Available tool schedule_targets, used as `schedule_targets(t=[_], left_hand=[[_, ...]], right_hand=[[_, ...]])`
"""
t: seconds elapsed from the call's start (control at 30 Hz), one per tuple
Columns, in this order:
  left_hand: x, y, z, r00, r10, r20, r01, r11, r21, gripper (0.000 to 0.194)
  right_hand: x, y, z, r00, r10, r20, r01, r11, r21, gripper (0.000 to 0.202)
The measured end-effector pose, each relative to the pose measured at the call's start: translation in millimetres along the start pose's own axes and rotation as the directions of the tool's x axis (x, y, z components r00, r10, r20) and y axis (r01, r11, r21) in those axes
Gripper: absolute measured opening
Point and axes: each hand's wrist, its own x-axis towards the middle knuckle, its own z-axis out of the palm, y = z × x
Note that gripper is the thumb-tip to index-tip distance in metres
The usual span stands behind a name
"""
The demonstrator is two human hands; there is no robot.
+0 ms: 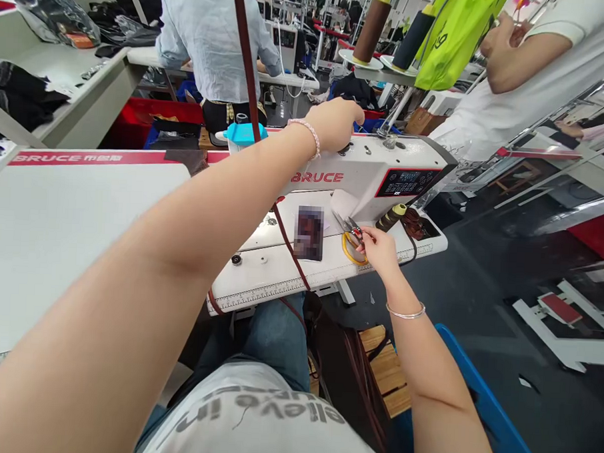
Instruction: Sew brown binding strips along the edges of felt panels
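A white sewing machine point(359, 165) with red lettering stands before me. My left hand point(339, 123) reaches over its top, fingers bent and pointing away; what it touches, if anything, is hidden. At the right end of the machine bed, my right hand point(378, 248) has its fingers closed on small dark snips point(354, 229). Beside and under those fingers lie yellow-handled scissors point(352, 250). A dark picture card point(309, 233) lies on the bed. One long brown strip point(288, 242) runs down across the bed and over its front edge.
Brown point(373, 29) and black thread cones point(413, 41) stand behind the machine, near a lime-green bag point(453, 43). A person in light blue point(210, 39) sits ahead; another in white point(528, 96) stands at right. A blue bin point(492, 402) is beside me.
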Motion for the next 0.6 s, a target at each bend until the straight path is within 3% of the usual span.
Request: schedule_targets(t=[0.17, 0.6], left_hand=[[-2.2, 0.1, -0.8, 1.0, 0.0, 0.011, 0.0, 0.999, -0.039, 0.081], [-11.1, 20.4, -5.0, 0.997, -0.043, -0.061, 0.045, 0.998, 0.038, 0.049]], right_hand=[[0.3, -9.7, -17.8, 0.995, -0.077, -0.059, 0.079, 0.996, 0.036, 0.028], [14.3, -52.9, -61.6, 0.957, -0.257, -0.137, 0.26, 0.966, 0.003, 0.021]])
